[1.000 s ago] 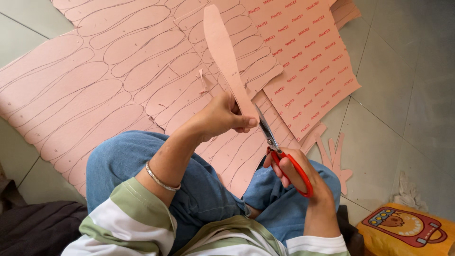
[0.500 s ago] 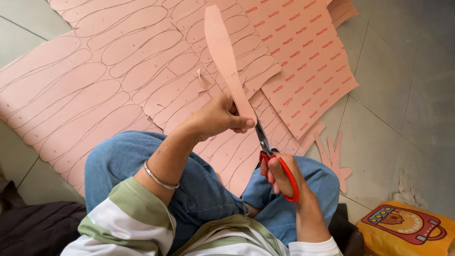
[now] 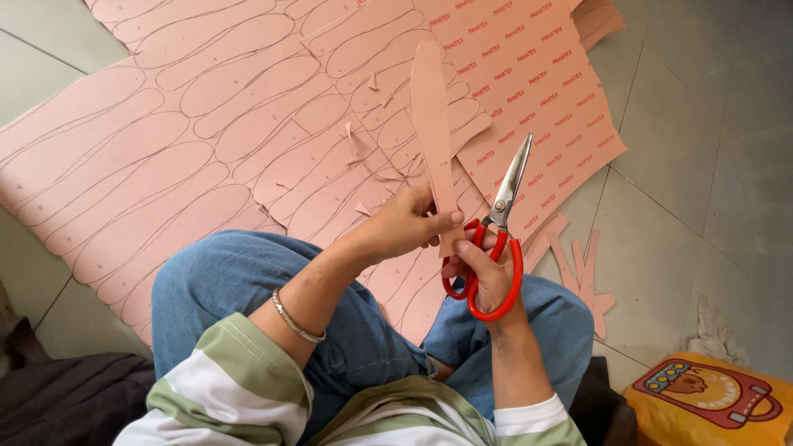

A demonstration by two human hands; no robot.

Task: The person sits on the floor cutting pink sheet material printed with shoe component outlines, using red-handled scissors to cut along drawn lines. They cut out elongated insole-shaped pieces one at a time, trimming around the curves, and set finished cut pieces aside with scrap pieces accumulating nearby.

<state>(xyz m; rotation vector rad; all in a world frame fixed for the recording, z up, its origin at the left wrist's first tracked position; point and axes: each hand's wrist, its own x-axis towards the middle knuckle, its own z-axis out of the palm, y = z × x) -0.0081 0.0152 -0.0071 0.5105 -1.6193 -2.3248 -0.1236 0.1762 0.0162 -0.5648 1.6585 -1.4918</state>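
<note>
My left hand (image 3: 409,223) pinches the lower end of a long pink cut-out sole shape (image 3: 433,124), holding it upright over my lap. My right hand (image 3: 487,268) grips red-handled scissors (image 3: 494,248) just to its right; the steel blades point up and away, closed and clear of the cut-out. Both hands hover above my blue-jeaned knees. A thin metal bangle circles my left wrist.
Large pink sheets (image 3: 165,140) marked with drawn oval outlines cover the tiled floor ahead. A printed pink sheet (image 3: 529,91) lies at the right, with pink offcuts (image 3: 578,264) near my knee. A yellow bag (image 3: 710,400) sits at lower right, dark cloth (image 3: 66,396) at lower left.
The scissors have come off the cut-out and swung to its right, blades now pointing up. The cut-out stands more upright in my left hand.
</note>
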